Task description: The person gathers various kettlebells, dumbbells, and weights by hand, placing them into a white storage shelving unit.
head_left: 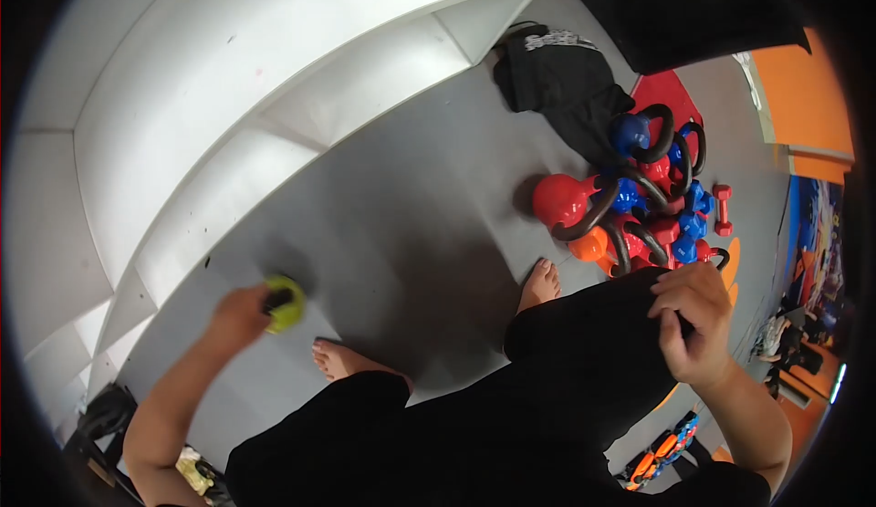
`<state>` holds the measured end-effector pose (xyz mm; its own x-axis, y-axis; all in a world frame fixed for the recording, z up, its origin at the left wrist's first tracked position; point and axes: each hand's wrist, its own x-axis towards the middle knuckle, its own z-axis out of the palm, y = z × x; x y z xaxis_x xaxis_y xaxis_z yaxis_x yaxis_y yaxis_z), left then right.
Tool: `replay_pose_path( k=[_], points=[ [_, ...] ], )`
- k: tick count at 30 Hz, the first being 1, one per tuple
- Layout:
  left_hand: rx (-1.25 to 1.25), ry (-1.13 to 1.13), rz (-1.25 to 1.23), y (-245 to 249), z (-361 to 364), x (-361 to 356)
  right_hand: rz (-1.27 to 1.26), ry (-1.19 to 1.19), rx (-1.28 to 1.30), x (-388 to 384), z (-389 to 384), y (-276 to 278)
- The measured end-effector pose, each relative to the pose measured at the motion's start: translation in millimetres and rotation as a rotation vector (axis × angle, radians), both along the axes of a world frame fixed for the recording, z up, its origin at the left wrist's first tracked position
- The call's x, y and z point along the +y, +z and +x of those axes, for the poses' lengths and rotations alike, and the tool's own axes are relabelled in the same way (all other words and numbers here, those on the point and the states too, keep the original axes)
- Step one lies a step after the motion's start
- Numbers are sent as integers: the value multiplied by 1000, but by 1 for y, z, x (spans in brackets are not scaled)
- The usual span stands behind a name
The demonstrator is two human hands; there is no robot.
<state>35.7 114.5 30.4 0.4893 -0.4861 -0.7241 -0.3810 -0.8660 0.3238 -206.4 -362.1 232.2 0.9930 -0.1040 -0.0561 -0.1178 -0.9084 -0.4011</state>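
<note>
My left hand (242, 315) is closed on a yellow-green kettlebell (290, 306), out to the left over the grey floor, near the white shelving. The fingers hide most of the dark grip; the round yellow-green body shows beyond them. On the right, my right hand (692, 317) lies at my black-trousered knee, its fingers curled in and nothing visible in them. Just beyond that knee stands a cluster of kettlebells with black handles, among them a red kettlebell (558, 200), an orange kettlebell (589, 244) and a blue kettlebell (630, 133).
White shelving (301, 78) curves along the left and top. A black garment (561, 78) lies on the grey floor (383, 206) behind the kettlebells. Blue dumbbells (693, 224) and a red dumbbell (723, 210) lie at the right. My bare feet are set apart on the floor.
</note>
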Motion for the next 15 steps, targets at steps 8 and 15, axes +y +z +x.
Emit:
replay_pose_path(
  k=[8, 15],
  points=[
    [128, -676, -116, 18, -76, -229, 122, 119, -210, -26, -1, -8],
    [-223, -1092, -229, 38, -61, -398, 134, 120, -285, -52, -13, -15]
  ],
)
